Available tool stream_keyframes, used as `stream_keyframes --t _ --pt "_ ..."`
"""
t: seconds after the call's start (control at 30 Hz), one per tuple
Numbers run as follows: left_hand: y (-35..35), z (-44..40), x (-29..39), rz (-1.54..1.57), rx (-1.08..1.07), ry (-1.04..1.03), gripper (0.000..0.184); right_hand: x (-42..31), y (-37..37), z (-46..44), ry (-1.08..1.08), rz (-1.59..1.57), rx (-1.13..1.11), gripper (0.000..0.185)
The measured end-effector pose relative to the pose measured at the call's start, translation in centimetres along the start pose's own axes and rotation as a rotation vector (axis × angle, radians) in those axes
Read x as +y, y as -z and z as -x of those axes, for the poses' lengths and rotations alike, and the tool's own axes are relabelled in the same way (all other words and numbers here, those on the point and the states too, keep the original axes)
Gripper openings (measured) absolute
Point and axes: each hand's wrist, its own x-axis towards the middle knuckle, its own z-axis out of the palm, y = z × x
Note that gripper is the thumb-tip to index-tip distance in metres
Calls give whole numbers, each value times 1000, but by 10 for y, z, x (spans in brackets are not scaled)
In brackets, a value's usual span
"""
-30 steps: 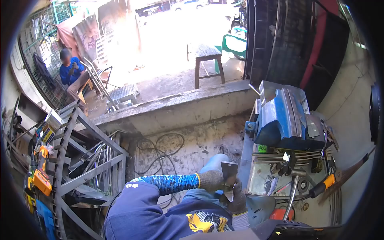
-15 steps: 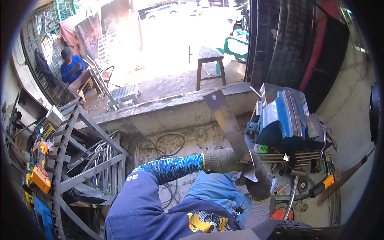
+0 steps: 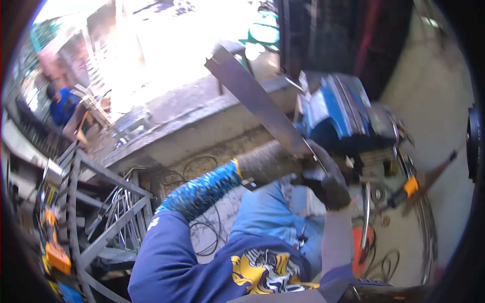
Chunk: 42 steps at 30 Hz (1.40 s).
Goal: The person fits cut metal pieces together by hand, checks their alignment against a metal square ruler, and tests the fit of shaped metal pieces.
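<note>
A long flat metal plate [image 3: 255,98] slants up and to the left in front of me, its far end over the low wall. My left hand [image 3: 270,162], in a dark grey glove below a blue patterned sleeve, is closed round its lower part. My right hand [image 3: 331,182], also gloved, is closed at the plate's lower right edge, on a thin metal piece [image 3: 317,157] whose full shape is hidden. Just beyond the right hand stands a blue bench vise [image 3: 336,108].
A metal frame [image 3: 113,235] and a yellow drill [image 3: 56,250] are at the left. A person in blue [image 3: 64,107] sits beyond the low wall [image 3: 187,132]. At the right lie an orange-handled tool [image 3: 404,191] and a metal rod [image 3: 366,217].
Both hands have risen with the plate, which now lies nearer and slants farther over the wall. The whole view has shifted, with the vise and the seated person now farther left.
</note>
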Motion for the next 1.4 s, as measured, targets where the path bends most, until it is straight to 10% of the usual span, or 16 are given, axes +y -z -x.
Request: stream_keyframes --t 0.17,0.53,1.4 --pt "-10 -23 61 -89 -110 302 34 -1 0 0 138 -129 23 113" --pt "5 -58 74 -448 -228 192 50 -8 -5 -3 302 -190 94 100" --pt "-7 -71 65 -201 -280 200 54 6 -4 12 340 -325 158 108"
